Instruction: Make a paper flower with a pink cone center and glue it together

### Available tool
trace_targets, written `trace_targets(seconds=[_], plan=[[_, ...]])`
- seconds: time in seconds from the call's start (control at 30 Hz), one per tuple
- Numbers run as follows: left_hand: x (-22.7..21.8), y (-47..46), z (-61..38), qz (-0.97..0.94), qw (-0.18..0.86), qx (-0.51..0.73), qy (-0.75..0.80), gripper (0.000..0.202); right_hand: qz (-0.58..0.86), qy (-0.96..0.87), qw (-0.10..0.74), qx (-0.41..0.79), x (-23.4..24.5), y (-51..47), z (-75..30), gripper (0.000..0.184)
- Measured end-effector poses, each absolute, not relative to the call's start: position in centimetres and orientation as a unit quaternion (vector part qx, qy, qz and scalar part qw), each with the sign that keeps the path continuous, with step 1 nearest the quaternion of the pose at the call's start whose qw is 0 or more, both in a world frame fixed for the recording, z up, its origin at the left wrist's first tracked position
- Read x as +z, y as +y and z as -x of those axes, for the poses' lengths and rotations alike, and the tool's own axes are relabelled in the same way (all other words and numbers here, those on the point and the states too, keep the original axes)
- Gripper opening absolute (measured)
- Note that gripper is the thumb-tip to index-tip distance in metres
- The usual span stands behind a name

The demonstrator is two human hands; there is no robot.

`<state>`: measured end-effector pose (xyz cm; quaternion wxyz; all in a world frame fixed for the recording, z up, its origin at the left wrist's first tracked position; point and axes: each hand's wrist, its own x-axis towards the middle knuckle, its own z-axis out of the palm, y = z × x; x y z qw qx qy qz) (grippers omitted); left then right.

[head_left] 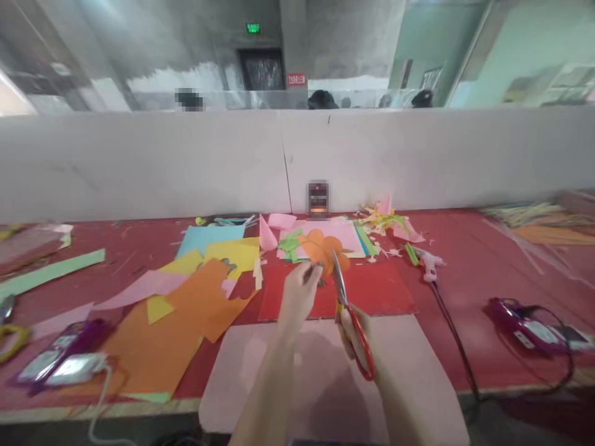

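Note:
My left hand point(300, 288) pinches the lower left edge of an orange paper flower point(320, 244) with rounded petals, held above the table. In my right hand point(353, 328) is a pair of scissors point(341, 282) with red and yellow handles. Their blades point up and away from me and meet the flower's right part. Below the hands lie a red sheet point(372, 288) and, nearer to me, a pale pink board point(390, 371). Just behind the flower are green paper pieces point(291, 244) and a stack of pink sheets point(337, 230).
Orange sheets point(153, 334), yellow paper point(237, 251) and a blue sheet point(211, 238) spread to the left. A glue gun point(431, 266) with a black cord lies at right, near a purple device point(523, 328). A white partition point(209, 164) rises behind the table.

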<state>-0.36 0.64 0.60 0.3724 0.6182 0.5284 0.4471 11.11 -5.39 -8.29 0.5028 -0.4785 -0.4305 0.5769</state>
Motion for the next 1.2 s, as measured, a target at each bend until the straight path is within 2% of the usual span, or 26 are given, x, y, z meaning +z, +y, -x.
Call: trace_targets(seconds=[0.27,0.4,0.67,1.2], plan=[[0.8,0.3,0.7,-0.659,0.387,0.417,0.491,0.026,0.45,-0.407,0.531,0.591,-9.4,-4.8,-11.3,0.042],[0.6,0.2,0.7,-0.671,0.383,0.405,0.49,0.027,0.47,-0.394,0.526,0.589,-9.9,-4.8,-11.2,0.047],[0.4,0.1,0.7,-0.661,0.397,0.414,0.484,0.026,0.457,-0.448,0.521,0.565,-7.7,-5.4,-11.1,0.042],[0.4,0.2,0.8,-0.661,0.39,0.413,0.49,0.028,0.49,-0.421,0.501,0.576,-7.0,-6.0,-11.2,0.04]])
